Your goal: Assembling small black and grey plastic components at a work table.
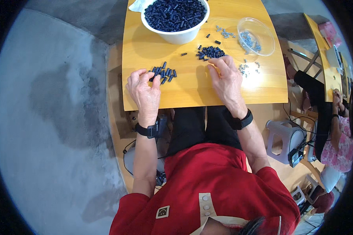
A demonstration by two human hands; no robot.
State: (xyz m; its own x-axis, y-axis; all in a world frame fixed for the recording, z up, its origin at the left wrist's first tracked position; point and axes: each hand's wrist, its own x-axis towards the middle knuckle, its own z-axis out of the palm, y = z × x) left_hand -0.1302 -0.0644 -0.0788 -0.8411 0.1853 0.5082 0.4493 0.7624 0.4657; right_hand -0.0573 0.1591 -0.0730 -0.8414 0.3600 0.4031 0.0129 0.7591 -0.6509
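My left hand [142, 88] is at the left part of the table, fingers curled and thumb drawn in, with a small black cylindrical piece showing between thumb and index finger. Right beside those fingertips lies a small group of similar black pieces [168, 73]. My right hand [226, 78] rests lower right of a denser heap of black pieces [211, 52], its thumb and index finger bent close together; whatever they pinch is hidden. Beyond the hands stands a white bowl [180, 37] filled with many more of these black pieces.
A clear round tub [271, 39] holds small silvery parts, and loose silvery parts [225, 33] lie around it on the yellow table [192, 92]. A grey wall [47, 98] rises at left. To the right are a plastic stool [280, 137], cables and another person at a second table [315, 39].
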